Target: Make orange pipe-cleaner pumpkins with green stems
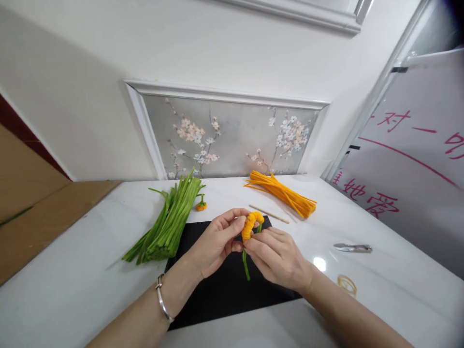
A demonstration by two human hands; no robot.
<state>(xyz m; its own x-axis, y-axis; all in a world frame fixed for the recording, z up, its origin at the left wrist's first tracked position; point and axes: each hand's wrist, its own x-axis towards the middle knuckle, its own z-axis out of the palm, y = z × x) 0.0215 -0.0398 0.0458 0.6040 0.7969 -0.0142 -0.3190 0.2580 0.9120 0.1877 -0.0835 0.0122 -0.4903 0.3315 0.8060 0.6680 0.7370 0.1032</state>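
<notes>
Between my two hands is a curved orange coil [250,226] of fuzzy stem, threaded with a green stem [246,266] whose end hangs below it. My left hand [221,238] pinches the coil's left side between thumb and fingers. On the other side, my right hand [277,253] has its fingers closed at the coil's lower end, by the green stem. Both hands are above a black mat [224,295]. A small orange and green piece [201,204] sits on the table behind the mat.
A green stem bundle [172,217] lies at the left, partly over the mat's edge. At the back right are an orange stem bundle [282,192] and a thin stick [268,213]. Small metal cutters [353,248] and yellowish rings [347,285] lie at right on the white table [72,285].
</notes>
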